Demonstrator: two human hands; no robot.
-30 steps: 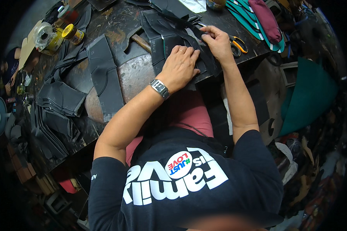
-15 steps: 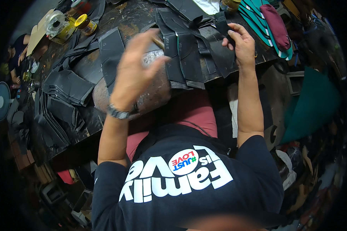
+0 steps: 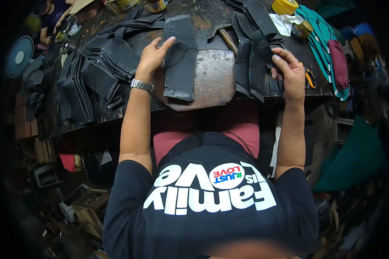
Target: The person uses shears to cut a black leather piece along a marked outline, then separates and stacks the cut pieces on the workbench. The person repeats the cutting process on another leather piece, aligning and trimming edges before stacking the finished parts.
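Note:
My left hand (image 3: 152,57) is open, fingers stretched out at the left edge of a flat black panel (image 3: 180,64). Thin light lines mark the panel, and a loose dark cord curves over it. Beneath it lies a worn, brownish-grey board (image 3: 216,77) at the table's near edge. My right hand (image 3: 290,74) is curled, thumb and fingertips close together, beside a pile of black cut pieces (image 3: 245,56). Whatever those fingers grip blends into the dark pieces. A small folded black piece (image 3: 263,42) tops the pile.
Stacked black pieces (image 3: 108,58) spread over the dark table's left side. A wooden-handled tool (image 3: 227,39) lies behind the board. Orange-handled scissors (image 3: 309,79), a white cloth (image 3: 286,24), a yellow tub (image 3: 284,6), green straps (image 3: 317,32) and a maroon roll (image 3: 338,64) are on the right.
The view has shifted, so the table appears further right. My left hand has come down from above the board to the panel, which now lies on the board. My right hand has lowered beside the pile.

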